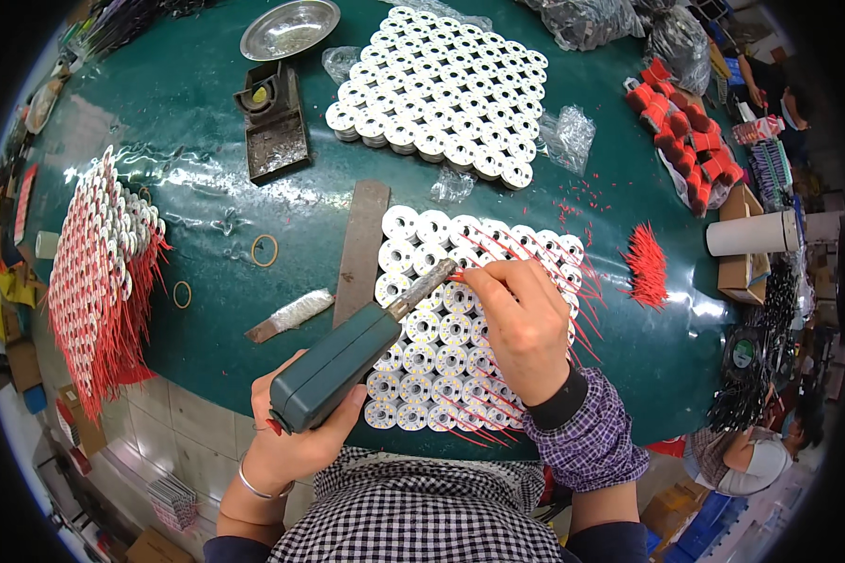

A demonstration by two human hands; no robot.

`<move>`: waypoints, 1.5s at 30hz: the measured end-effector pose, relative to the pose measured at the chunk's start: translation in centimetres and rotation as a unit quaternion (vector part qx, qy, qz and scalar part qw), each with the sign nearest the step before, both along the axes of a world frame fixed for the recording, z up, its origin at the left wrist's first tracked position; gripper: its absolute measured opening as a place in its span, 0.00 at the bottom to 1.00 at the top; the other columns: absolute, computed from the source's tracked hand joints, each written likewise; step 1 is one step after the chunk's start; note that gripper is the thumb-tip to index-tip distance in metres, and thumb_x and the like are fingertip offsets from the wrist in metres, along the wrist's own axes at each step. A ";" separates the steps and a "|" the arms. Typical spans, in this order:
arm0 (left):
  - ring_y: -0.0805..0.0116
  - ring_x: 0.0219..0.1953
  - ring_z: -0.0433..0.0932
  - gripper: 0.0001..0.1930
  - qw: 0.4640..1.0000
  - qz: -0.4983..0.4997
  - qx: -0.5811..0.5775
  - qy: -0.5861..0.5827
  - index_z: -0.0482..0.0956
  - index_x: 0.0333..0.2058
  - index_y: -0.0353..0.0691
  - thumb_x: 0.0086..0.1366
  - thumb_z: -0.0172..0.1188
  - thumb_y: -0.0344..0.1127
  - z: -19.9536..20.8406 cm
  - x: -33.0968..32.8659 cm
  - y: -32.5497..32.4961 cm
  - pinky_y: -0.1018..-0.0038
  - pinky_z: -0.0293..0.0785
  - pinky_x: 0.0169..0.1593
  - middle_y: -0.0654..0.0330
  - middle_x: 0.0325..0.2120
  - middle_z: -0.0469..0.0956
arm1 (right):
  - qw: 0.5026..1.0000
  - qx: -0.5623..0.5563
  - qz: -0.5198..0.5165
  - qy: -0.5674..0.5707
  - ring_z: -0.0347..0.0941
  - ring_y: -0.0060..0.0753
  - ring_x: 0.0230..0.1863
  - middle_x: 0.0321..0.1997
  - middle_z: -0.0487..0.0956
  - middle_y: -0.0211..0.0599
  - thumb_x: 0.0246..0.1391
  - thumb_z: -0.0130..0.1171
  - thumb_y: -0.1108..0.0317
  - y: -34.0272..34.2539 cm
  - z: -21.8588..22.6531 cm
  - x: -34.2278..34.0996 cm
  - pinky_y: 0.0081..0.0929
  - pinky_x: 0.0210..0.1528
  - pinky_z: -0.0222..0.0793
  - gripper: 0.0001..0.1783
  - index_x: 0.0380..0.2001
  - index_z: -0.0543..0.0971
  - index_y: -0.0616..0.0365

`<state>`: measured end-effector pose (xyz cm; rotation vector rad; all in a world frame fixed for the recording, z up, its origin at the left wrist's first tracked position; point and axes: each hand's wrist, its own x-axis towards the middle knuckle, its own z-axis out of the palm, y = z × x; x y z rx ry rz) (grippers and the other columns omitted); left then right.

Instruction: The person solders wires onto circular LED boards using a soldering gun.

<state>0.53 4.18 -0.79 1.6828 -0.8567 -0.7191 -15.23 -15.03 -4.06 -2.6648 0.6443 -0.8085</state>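
Observation:
My left hand (pixel 296 455) is wrapped round the handle of a dark green soldering gun (pixel 338 371), which points away and to the right. Its metal tip reaches over a block of round white LED boards (pixel 422 360) set out in rows. Close to that tip, my right hand (pixel 528 324) pinches the end of a short red wire (pixel 456 277). Red wires stick out from boards along the block's right side and near corner. The exact contact between tip, wire and board is too small to tell.
Behind the block stand more stacked white boards (pixel 441 89). Wired boards (pixel 103 272) are piled at left, loose red wires (pixel 646 267) at right. A flat metal bar (pixel 360 244), a wrapped blade (pixel 296 312), a dark metal tray (pixel 279 141) and a steel dish (pixel 289 28) lie around.

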 end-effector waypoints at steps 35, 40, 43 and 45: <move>0.68 0.26 0.78 0.11 0.999 -0.043 -0.010 -0.022 0.81 0.36 0.30 0.52 0.67 0.23 -0.4 -1.1 1.6 0.77 0.74 0.30 0.56 0.29 0.80 | 0.999 -0.004 -0.022 0.037 0.73 0.34 0.31 0.31 0.75 0.35 0.42 0.61 0.77 1.8 1.0 -2.2 0.31 0.31 0.69 0.14 0.36 0.81 0.65; 0.70 0.26 0.77 0.10 0.999 -0.037 0.014 0.003 0.81 0.36 0.30 0.52 0.66 0.23 -0.2 -1.0 1.5 0.78 0.73 0.30 0.56 0.29 0.79 | 0.999 -0.007 -0.023 0.047 0.73 0.35 0.32 0.31 0.75 0.35 0.41 0.60 0.77 1.8 1.1 -2.2 0.31 0.32 0.69 0.14 0.36 0.81 0.65; 0.70 0.26 0.78 0.10 0.998 -0.051 0.017 -0.028 0.81 0.36 0.29 0.53 0.66 0.23 -0.1 -0.8 1.4 0.78 0.73 0.30 0.57 0.29 0.79 | 0.999 -0.009 -0.022 0.046 0.73 0.35 0.32 0.31 0.75 0.35 0.42 0.60 0.77 1.7 1.1 -2.1 0.31 0.32 0.69 0.14 0.36 0.80 0.65; 0.70 0.26 0.78 0.11 0.999 -0.041 0.016 -0.015 0.82 0.36 0.31 0.53 0.67 0.24 0.0 -0.8 1.4 0.77 0.74 0.30 0.57 0.31 0.80 | 0.998 -0.008 -0.024 0.049 0.73 0.35 0.32 0.31 0.75 0.35 0.42 0.60 0.77 1.8 1.1 -2.1 0.31 0.32 0.69 0.14 0.36 0.80 0.64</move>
